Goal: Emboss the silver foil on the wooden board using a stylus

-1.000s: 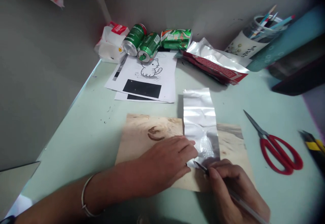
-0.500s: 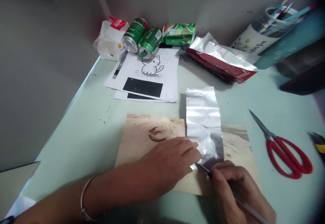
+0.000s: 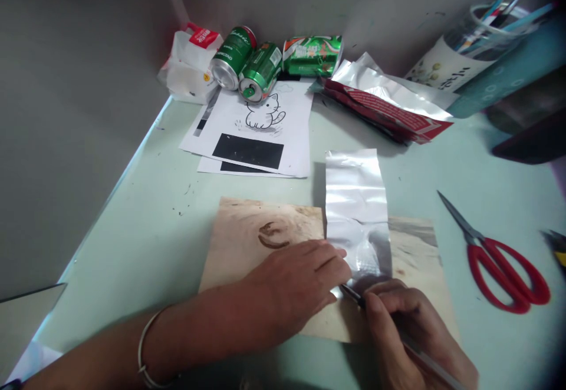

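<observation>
A strip of silvery foil sheet with crosswise creases lies over a thin wooden board, its far end reaching past the board onto the table. My left hand lies on the board, palm down, its fingertips resting on the foil's near left edge. In my right hand is a slim pen with a dark tip and a clear barrel, gripped near the tip. The pen's point meets the foil's near edge, close to my left fingers. My hands hide the near corners of the foil.
Red-handled scissors lie right of the board. Behind are printed sheets with a cat drawing, green drink cans, a white bag, a red-and-silver packet and a pen cup. A dark-and-yellow tool shows at the right edge.
The view has shifted slightly. The pen tip remains at the foil's near edge, with the pen tilted a little differently. My left hand has stayed in place on the foil.
</observation>
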`<state>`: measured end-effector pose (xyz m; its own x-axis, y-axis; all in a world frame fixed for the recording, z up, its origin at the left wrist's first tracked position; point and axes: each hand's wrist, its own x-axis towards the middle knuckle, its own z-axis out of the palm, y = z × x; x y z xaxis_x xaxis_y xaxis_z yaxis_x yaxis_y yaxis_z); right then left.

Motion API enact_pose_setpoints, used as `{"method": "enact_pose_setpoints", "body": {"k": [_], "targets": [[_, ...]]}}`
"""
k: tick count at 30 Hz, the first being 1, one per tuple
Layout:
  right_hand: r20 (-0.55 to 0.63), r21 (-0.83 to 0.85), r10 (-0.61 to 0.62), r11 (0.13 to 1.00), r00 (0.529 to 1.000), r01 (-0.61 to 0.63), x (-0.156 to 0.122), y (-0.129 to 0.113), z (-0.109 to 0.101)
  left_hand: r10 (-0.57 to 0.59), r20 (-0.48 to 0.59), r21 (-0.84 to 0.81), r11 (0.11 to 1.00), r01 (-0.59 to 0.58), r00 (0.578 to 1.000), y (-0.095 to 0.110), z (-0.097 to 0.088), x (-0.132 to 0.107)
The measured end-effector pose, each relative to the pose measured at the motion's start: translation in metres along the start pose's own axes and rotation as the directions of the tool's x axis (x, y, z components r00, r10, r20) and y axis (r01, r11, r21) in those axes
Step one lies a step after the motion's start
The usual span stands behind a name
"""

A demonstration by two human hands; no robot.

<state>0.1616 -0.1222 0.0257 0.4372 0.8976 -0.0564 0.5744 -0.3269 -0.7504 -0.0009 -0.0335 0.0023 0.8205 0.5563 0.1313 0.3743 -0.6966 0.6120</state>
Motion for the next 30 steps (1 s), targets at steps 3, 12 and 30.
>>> {"method": "enact_pose_setpoints", "body": {"k": [3,12,30], "targets": [[0.0,0.013,-0.014,1.0,1.0,0.014,0.001,0.002,0.001,-0.012,0.013,-0.002,1.0,0.012,1.0,0.0,0.0,0.0],[0.002,0.019,0.004,1.0,1.0,-0.004,0.0,0.001,0.003,-0.01,-0.007,-0.054,0.999,0.01,1.0,-0.001,0.002,-0.001],[0.004,0.078,-0.074,0.994,0.997,0.073,0.001,0.0,0.002,0.017,-0.035,-0.1,0.995,-0.02,0.999,-0.003,0.0,0.0]]}}
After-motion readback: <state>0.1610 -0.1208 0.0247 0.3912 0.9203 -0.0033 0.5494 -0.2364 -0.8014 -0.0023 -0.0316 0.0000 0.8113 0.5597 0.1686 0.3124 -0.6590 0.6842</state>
